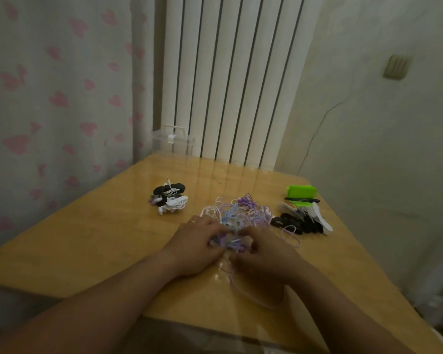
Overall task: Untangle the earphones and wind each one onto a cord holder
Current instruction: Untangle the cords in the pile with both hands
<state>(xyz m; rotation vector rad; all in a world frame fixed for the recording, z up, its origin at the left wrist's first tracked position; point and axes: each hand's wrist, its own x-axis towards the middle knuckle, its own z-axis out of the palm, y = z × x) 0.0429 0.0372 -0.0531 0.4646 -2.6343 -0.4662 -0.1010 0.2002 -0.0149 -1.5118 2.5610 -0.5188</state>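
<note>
The tangle of earphones sits mid-frame on the desk, its near edge under both grips: left hand and right hand curl in from either side, pinching strands, equally close. The heap has no long axis; one lilac cord trails down-frame beneath the right hand, and the black cord holders lie right of the heap.

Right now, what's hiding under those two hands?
Part of the tangled earphones: purple and blue cords poke out between the left hand and right hand, which grip them. Whatever else lies beneath is covered.
</note>
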